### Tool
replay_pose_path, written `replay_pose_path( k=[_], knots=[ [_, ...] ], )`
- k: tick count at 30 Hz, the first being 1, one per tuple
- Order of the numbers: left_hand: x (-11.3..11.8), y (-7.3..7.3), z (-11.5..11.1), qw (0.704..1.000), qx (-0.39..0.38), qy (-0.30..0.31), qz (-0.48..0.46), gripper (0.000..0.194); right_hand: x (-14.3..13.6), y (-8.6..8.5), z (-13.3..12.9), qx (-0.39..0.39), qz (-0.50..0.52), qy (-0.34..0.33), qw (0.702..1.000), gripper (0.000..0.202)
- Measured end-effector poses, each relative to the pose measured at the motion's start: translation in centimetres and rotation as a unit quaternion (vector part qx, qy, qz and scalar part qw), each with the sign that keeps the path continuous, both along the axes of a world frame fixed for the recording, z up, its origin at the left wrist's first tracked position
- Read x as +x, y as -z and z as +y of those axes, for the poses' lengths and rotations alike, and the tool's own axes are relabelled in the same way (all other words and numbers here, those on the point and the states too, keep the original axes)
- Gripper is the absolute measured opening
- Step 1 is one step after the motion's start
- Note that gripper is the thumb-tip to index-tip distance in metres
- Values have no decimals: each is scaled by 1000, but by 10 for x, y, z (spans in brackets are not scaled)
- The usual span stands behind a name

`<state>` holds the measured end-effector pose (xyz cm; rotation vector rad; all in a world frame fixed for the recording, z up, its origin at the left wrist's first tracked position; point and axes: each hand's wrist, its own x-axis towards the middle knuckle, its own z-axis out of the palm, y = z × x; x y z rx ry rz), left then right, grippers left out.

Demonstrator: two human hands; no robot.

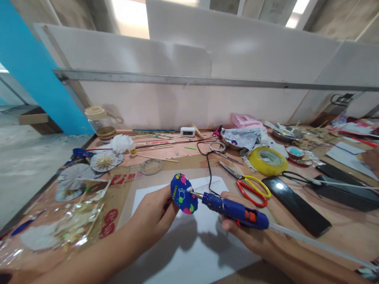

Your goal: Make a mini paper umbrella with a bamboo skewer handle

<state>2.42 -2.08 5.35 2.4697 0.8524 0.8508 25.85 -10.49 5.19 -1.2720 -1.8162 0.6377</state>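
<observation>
Between the fingers of my left hand (155,211) is a small rounded piece of dark blue fabric (181,197), printed with pink, green and yellow figures. My right hand (239,232) is wrapped round a blue hot glue gun (231,209), and a long clear glue stick (314,240) sticks out of its back end. The metal nozzle points left and meets the right edge of the fabric piece, or nearly so; a whitish spot shows at its tip. Both hands are above a white sheet of paper (213,256).
Red and yellow scissors (251,191), a roll of yellow tape (268,161) and a black phone (296,205) lie to the right. Pleated fabric rosettes (106,161) and plastic bags are at left. A lidded jar (100,123) stands behind. Another person's hand (371,159) shows far right.
</observation>
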Motion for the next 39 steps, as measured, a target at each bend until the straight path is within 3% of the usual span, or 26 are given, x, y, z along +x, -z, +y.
replay_pose_path(
  k=[16,23,28,39],
  knots=[
    [1,-5,-5,999,-38,-30,-10,17,-1,-1,0,10,-14,12,1000,60],
    [0,-5,-6,999,-41,-24,8,17,-3,8,0,40,19,18,999,58],
    [1,-5,-5,998,-48,-27,6,16,-2,5,0,-8,-8,10,1000,60],
    [0,-4,-6,999,-38,-21,3,16,-5,14,0,31,12,48,998,62]
  ],
)
